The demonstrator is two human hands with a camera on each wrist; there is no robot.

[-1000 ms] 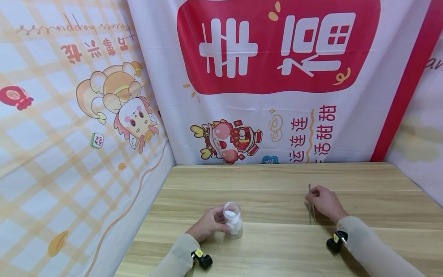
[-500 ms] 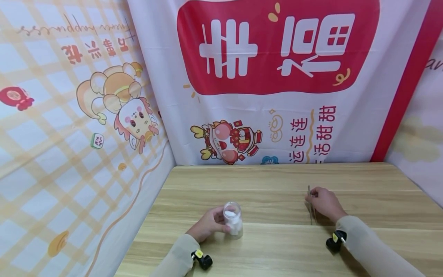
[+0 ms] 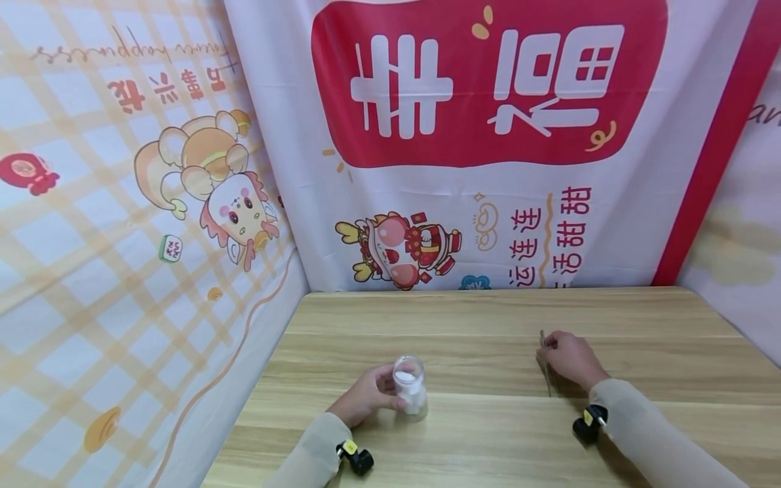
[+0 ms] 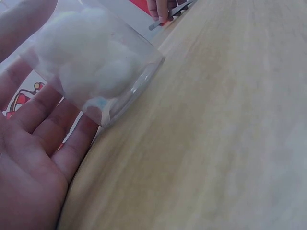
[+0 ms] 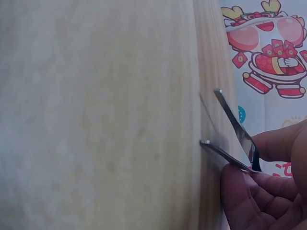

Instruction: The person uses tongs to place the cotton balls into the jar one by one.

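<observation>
My left hand (image 3: 366,394) holds a clear jar (image 3: 411,400) between thumb and curved fingers, and the jar stands upright on the table. White cotton balls (image 4: 96,52) fill the jar, which has an open top. Over at the right, my right hand (image 3: 573,358) pinches a pair of metal tweezers (image 5: 235,120) near their joined end. The two arms of the tweezers are spread apart, tips turned slightly inward, and nothing lies between them. Right hand and tweezers are low at the table surface, well apart from the jar.
A wood-grain table (image 3: 476,447) spans the work area. Printed cloth hangs behind it, with a red banner panel (image 3: 488,146), and a checked cloth (image 3: 122,271) hangs along the left side. Small black cameras (image 3: 355,459) sit on both sleeves.
My right hand has shifted slightly toward me and left, and the tweezers have turned a little, their far end dropping slightly. My left hand and the jar stay put.
</observation>
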